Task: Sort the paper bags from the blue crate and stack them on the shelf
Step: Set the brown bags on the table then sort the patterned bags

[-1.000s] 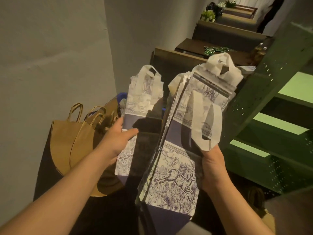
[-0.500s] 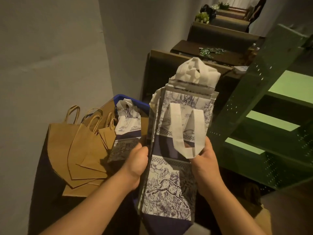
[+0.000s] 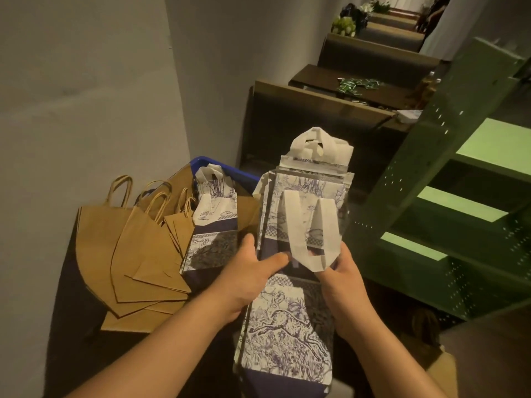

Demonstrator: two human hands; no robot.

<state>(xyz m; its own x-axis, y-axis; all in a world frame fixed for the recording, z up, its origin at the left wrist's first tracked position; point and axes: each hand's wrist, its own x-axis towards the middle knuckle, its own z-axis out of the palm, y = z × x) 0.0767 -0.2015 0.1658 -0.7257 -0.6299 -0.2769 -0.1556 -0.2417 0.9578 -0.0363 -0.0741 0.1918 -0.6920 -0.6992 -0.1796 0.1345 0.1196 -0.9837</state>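
Note:
I hold a flat stack of white and navy printed bags (image 3: 290, 334) with white handles in front of me. My left hand (image 3: 253, 271) grips its left edge with the thumb across the front. My right hand (image 3: 342, 271) grips its right edge beside a folded-down white handle. One more printed bag (image 3: 212, 234) lies flat to the left, over the blue crate (image 3: 227, 168), of which only the far rim shows. Several brown paper bags (image 3: 129, 254) are fanned out left of that. The green metal shelf (image 3: 448, 202) stands at the right.
A grey wall runs along the left and behind the crate. Dark wooden benches and tables (image 3: 344, 90) recede at the top, one strewn with small green items. A brown bag (image 3: 428, 340) sits low at the right beside the shelf.
My left hand let go of the single printed bag, which now lies over the crate, and came onto the stack's left edge. The stack has straightened and closed up flat.

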